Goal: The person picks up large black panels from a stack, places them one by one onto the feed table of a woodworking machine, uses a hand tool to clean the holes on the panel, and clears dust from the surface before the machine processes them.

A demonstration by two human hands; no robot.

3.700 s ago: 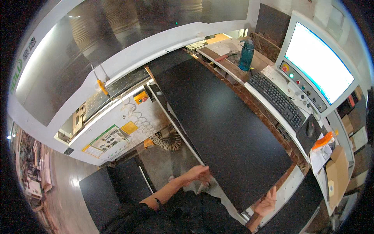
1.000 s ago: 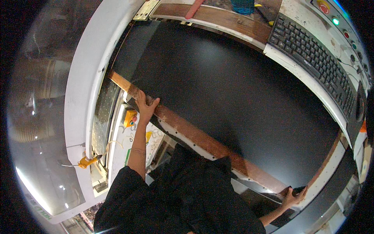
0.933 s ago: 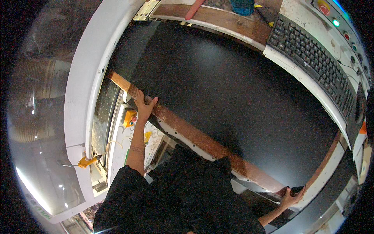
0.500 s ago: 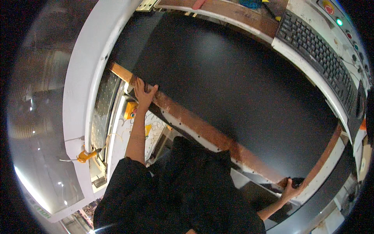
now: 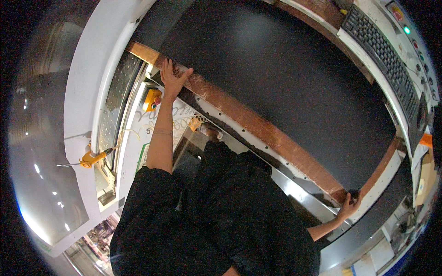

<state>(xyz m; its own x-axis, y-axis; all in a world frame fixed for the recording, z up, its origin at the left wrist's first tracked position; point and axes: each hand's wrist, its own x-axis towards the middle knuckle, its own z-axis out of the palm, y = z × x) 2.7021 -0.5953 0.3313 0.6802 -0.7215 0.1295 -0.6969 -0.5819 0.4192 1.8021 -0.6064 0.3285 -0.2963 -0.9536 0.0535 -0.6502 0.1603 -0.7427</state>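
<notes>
A large flat black panel (image 5: pixel 285 87) lies on a brown-topped machine bed (image 5: pixel 258 125), seemingly being positioned — bare left hand (image 5: pixel 173 83) at its near edge, fingers spread; bare right hand (image 5: pixel 348 209) at its corner, grip unclear — calling for even pressure.

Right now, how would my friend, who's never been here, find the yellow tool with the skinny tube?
Start at the big white frame on the picture's left. Follow it down to its lower inner edge, and there is the yellow tool. Its skinny tube points left, while the yellow box, higher up near the left hand, has a red button.
</notes>
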